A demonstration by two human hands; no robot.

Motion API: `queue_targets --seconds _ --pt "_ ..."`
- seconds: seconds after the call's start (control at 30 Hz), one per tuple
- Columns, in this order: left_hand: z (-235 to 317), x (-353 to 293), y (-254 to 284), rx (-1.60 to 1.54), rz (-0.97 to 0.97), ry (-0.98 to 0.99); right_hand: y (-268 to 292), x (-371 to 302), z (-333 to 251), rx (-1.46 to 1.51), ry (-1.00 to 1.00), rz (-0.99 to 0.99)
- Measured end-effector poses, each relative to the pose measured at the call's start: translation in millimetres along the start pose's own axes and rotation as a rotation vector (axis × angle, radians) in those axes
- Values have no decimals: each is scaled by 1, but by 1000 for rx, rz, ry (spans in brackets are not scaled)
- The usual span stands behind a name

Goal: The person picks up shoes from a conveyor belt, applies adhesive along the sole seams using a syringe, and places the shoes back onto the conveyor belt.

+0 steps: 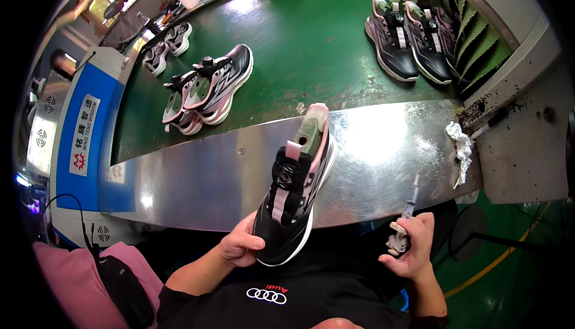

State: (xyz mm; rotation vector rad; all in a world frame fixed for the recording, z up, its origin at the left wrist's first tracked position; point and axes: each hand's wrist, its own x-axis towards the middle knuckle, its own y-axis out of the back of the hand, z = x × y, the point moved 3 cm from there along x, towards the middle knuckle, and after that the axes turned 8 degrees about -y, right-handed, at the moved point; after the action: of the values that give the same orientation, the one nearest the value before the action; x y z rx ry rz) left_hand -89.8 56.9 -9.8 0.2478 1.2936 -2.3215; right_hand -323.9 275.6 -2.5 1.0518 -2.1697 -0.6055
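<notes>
My left hand (241, 244) grips a black and pink sneaker (293, 194) by its toe end, the thumb lying on the black upper. The shoe is held up with its heel pointing away from me over the metal edge, showing a dial and a pink tongue strip. Off to the right, my right hand (419, 239) is closed around a slim syringe (412, 200), its narrow tip pointing away from me. A crumpled whitish wad (396, 242) is held in the same fingers. Part of the syringe is hidden by the hand.
A green conveyor belt (293, 35) lies beyond the steel ledge (209, 176). Matching pairs of sneakers stand on it, one pair (209, 86) at left, another (413, 44) at right near green flaps (479, 47). Crumpled tissue (459, 149) lies on the ledge's right end. A person in pink (129, 257) is at left.
</notes>
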Motion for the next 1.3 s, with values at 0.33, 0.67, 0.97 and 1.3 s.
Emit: queue_targets --seconds 0.33,0.67,0.97,1.3 --pt "57 210 -39 263 -10 -182 -7 9 3 86 -63 -31" --pt "153 93 100 595 394 -813 35 27 33 -125 -204 5" --pt "202 122 164 1003 567 -860 59 50 58 -696 -142 -120" --pt "196 130 117 898 508 -708 62 51 39 -674 -141 -230"
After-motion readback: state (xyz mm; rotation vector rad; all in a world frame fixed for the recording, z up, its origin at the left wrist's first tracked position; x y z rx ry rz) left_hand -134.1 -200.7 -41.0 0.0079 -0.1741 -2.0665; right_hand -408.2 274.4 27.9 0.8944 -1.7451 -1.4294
